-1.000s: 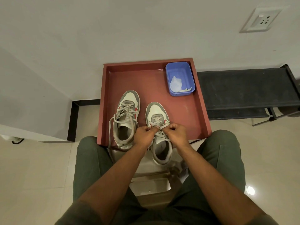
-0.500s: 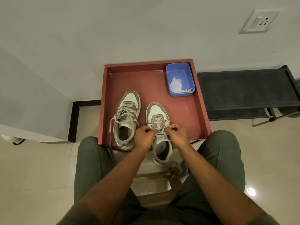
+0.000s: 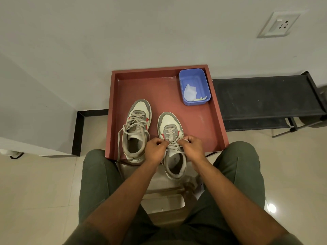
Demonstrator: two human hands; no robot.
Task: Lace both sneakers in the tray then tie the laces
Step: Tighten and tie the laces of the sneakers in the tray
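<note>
Right-hand sneaker (image 3: 171,137) sits centre frame, toe pointing up-frame, heel end hanging past the near edge of the red-brown tray (image 3: 215,110). Grey/white upper w/ red accents; its laces (image 3: 170,134) cross the eyelets and run out to both sides. Left hand (image 3: 155,147) has fingers curled, pinching the lace at the shoe's left side; right hand (image 3: 192,145) likewise curled, pinching the lace on the right. Both hands touching the shoe approx. mid-tongue, knuckles up. Can't tell if a knot has formed betw. them.

Second sneaker (image 3: 137,129) just left of it, same colours, toe a bit further up-frame. Laced through the eyelets but loose; one lace end (image 3: 119,144) droops down its left side over the tray's near edge.

Tray is against the white wall (image 3: 123,32), centre of frame. In its upper right corner: blue plastic tub (image 3: 193,75) holding a crumpled white scrap (image 3: 190,91).

Person seated, green trousers (image 3: 99,175), knees either side of the tray's near edge. Black bench (image 3: 265,96) right of the tray, touching or just beside it. Wall socket (image 3: 278,24) upper right. Beige tile floor (image 3: 35,191) lower left.
</note>
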